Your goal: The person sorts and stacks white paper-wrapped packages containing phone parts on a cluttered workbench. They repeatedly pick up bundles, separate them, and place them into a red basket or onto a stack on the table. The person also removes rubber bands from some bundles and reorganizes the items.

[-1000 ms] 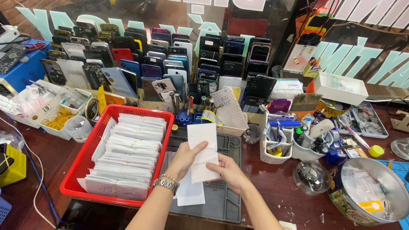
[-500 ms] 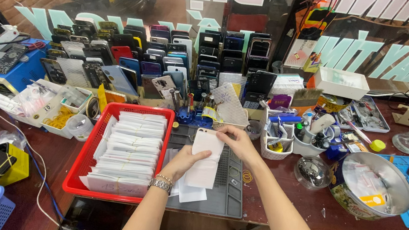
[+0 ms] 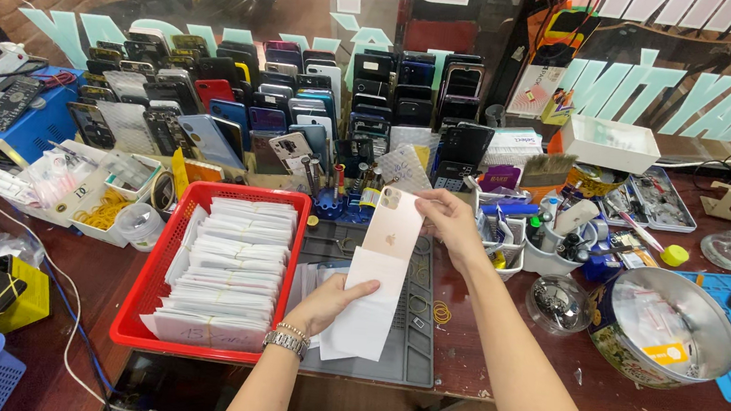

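Phone back [image 3: 394,223] now higher, between right hand [image 3: 451,224] and envelope [image 3: 371,309].

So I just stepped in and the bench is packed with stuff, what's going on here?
A person stands at a cluttered workbench. Their right hand grips the top of a pale gold phone, back side facing up, partly out of a white envelope that the left hand holds over a grey work mat. A red basket packed with similar white envelopes sits just to the left, and rows of phones stand behind.
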